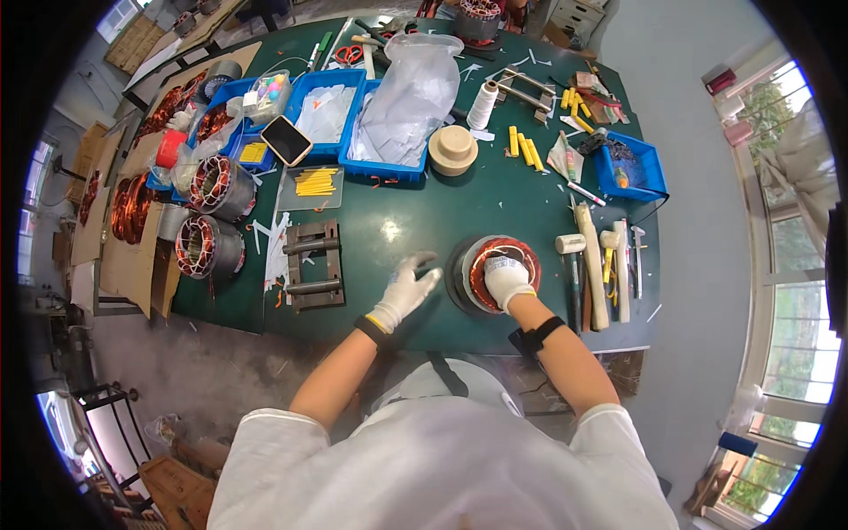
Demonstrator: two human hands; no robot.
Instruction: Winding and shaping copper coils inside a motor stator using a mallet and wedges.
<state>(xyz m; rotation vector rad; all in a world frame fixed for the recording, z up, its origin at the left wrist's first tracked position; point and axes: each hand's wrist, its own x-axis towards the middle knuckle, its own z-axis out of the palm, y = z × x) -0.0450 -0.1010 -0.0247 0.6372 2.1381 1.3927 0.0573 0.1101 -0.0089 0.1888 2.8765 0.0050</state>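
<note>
A motor stator (478,273), a grey ring with red-brown copper windings round its opening, sits on the green table in front of me. My right hand (507,277), in a white glove, reaches down into its opening; the fingers are hidden there, so their grip does not show. To the left, my left hand (406,290), also white-gloved, hovers over the table with fingers apart and nothing in them. Between that hand and the table's left part lies a metal frame with two rods (314,265).
Two more wound stators (212,247) stand at the left. Blue bins (386,170) with white slips, a phone (286,141) and a round beige block (453,150) lie farther back. Mallets (571,244) and wooden sticks (590,265) lie right of the stator. Yellow pieces (530,152) are scattered behind.
</note>
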